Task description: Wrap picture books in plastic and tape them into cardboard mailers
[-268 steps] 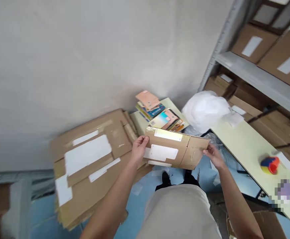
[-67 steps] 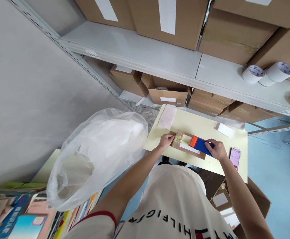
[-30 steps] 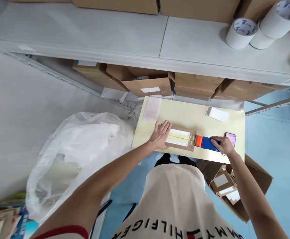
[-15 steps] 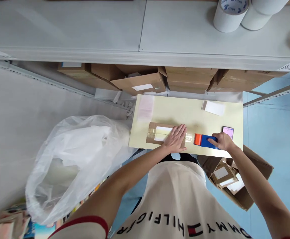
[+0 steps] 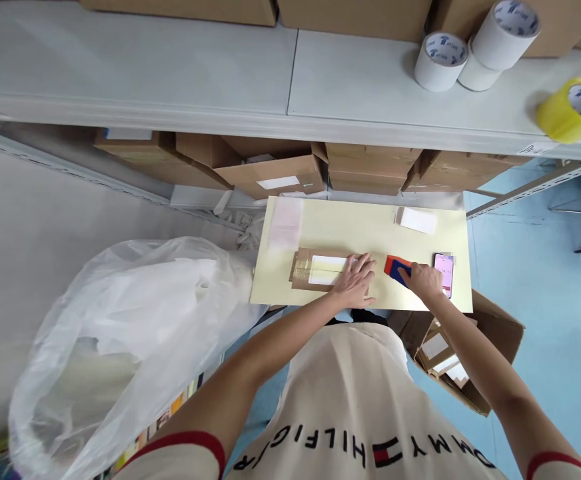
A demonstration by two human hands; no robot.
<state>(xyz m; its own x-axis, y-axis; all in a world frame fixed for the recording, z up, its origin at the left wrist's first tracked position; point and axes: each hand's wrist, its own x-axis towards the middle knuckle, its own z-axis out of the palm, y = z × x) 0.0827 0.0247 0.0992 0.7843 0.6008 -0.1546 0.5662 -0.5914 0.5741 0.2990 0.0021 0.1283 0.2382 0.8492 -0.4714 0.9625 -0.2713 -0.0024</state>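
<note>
On the pale yellow table (image 5: pixel 345 223) lies a flat cardboard parcel (image 5: pixel 303 282), with a white label (image 5: pixel 324 270) and clear tape across it. My left hand (image 5: pixel 354 279) rests flat over the parcel's right end, fingers spread, hiding part of it. To the right, my right hand (image 5: pixel 423 280) is wrapped around a blue and orange tape dispenser (image 5: pixel 399 269). The dispenser sits tilted, its orange end towards the parcel and apart from it. Beside my right hand lies a phone (image 5: pixel 444 275) with a lit pink screen.
Along the table's back are a small white-topped packet (image 5: pixel 418 220) and a pinkish sheet (image 5: pixel 284 225). A large plastic bag (image 5: pixel 170 347) stands left. An open carton (image 5: pixel 495 333) of parcels sits below right. Tape rolls (image 5: pixel 440 63) stand on the shelf (image 5: pixel 170 73).
The tape strip that stretched from the parcel to the dispenser no longer shows between them. My right hand has turned the dispenser to a tilt. The camera view has shifted, showing more shelf.
</note>
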